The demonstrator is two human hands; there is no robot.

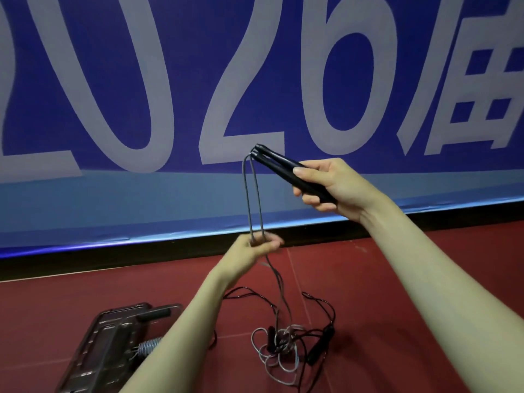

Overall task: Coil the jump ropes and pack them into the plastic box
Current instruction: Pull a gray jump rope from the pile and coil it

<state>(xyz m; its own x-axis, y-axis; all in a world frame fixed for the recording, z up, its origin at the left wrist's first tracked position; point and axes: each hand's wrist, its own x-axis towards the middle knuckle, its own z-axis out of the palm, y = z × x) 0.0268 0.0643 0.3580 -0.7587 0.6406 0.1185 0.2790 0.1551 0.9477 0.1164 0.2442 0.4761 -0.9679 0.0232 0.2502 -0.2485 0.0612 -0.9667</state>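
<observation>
- Progress: early-mid, my read. Dark translucent plastic box [107, 350] lies on the red floor [397, 279] at lower left; inside it looks like one grey coiled rope [149, 346] w/ a black handle [154, 314], partly hidden by the left forearm.
- In hand: grey cord jump rope [253, 199] w/ pair of black handles [286, 170] held together.
- Right hand [329, 185]: grip curled round both handles, thumb on top.
- Left hand [262, 246]: grip pinches the two cord strands below the handles; fingers blurred, exact hold unclear.
- Handles' long axis diagonal, cord ends pointing up-left toward the blue banner w/ white numerals [255, 80]; the 2 strands drop near-vertical to the left hand.
- Left to do: rest of cord trails to the floor, uncoiled; tangle of grey and black ropes w/ black handles [286, 344] on the floor right of the box, not yet coiled or packed.
</observation>
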